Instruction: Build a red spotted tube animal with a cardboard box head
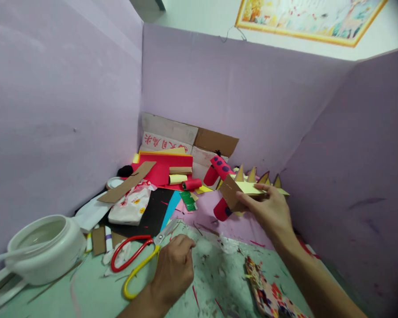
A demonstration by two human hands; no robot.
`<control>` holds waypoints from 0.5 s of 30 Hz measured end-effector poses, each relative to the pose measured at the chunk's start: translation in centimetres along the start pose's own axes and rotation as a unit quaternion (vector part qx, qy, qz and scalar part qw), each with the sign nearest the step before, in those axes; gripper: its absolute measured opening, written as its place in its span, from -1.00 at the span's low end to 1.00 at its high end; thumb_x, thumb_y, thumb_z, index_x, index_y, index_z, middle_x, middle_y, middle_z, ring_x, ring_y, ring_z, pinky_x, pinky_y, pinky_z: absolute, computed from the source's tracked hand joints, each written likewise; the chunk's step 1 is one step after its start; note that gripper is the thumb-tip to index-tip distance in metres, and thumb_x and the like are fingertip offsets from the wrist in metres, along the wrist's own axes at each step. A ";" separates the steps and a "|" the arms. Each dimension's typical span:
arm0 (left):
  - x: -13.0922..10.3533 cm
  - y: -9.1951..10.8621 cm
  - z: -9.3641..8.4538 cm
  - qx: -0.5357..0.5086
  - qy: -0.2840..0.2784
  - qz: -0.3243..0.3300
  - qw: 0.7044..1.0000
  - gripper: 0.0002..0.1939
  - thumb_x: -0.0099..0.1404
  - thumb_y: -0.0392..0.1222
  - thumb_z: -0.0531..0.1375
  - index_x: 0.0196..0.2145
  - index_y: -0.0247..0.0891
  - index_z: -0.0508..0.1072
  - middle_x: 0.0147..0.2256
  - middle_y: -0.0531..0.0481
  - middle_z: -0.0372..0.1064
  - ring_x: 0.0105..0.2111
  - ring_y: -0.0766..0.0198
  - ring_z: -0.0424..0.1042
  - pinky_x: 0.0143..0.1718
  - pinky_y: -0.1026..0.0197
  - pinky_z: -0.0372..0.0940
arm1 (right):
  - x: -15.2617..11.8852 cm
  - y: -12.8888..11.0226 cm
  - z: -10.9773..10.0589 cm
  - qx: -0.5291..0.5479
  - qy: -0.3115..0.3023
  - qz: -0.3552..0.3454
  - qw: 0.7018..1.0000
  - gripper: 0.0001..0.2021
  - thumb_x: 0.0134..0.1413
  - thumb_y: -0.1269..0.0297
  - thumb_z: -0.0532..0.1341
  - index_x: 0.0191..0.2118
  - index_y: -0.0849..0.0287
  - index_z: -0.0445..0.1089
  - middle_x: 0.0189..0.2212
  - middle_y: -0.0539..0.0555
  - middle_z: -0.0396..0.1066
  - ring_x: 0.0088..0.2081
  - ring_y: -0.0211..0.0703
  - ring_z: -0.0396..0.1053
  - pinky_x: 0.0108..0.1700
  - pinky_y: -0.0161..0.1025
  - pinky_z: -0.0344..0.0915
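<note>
My right hand [268,205] pinches a cardboard piece [230,192] with a pale yellow face and a row of pointed spikes along its top, lifted at the right of the table. Behind and beside it are red paper tubes with purple dots [221,166]. My left hand [175,260] rests near the front middle with its fingers curled in; whether anything is inside them is hidden. Just left of that hand lie scissors [154,243] with one red and one yellow handle, their blades apart.
A white pot [48,247] stands at the left. Beyond it are a tissue pack [131,205], a cardboard strip [128,182], red paper [155,172] and black paper. A paint-smeared tray [268,289] lies at the front right. Purple panels [235,88] surround the green table.
</note>
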State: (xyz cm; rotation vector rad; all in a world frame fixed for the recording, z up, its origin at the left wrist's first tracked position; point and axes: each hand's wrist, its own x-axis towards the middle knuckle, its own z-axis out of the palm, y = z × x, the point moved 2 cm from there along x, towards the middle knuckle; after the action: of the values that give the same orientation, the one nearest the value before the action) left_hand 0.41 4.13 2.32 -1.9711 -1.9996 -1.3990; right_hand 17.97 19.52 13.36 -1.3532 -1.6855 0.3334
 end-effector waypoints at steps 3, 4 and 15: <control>-0.2 0.0 0.1 -0.005 -0.001 0.009 1.000 -0.74 0.13 -0.47 -0.02 -0.37 -0.22 0.40 -0.42 -0.04 0.42 -0.40 0.22 0.43 -0.39 0.22 0.31 | -0.7 -0.8 1.0 -0.041 0.028 0.007 0.999 -0.43 -0.29 -0.08 0.25 -0.15 0.21 0.35 -0.25 0.25 0.40 -0.21 0.18 0.39 -0.25 0.01 0.31; -0.3 0.0 0.1 -0.007 -0.001 0.012 1.000 -0.73 0.14 -0.47 -0.02 -0.37 -0.22 0.40 -0.42 -0.04 0.42 -0.40 0.22 0.43 -0.38 0.22 0.31 | -0.9 -1.0 1.3 -0.052 0.037 0.012 0.998 -0.43 -0.30 -0.11 0.25 -0.17 0.21 0.36 -0.25 0.26 0.39 -0.21 0.20 0.38 -0.25 0.02 0.31; -0.4 0.0 0.3 -0.001 -0.007 0.028 1.000 -0.74 0.12 -0.46 -0.04 -0.41 -0.20 0.36 -0.46 -0.02 0.41 -0.44 0.24 0.42 -0.46 0.27 0.29 | -1.8 -2.3 3.6 -0.075 0.046 0.090 0.992 -0.39 -0.28 -0.14 0.22 -0.12 0.20 0.30 -0.17 0.33 0.22 -0.16 0.26 0.31 -0.18 0.05 0.25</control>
State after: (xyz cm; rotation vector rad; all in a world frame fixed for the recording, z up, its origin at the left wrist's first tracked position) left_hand 0.63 4.02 1.91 -2.0267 -1.9319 -1.3811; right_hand 13.64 18.27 12.10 -1.6121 -1.5423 0.2465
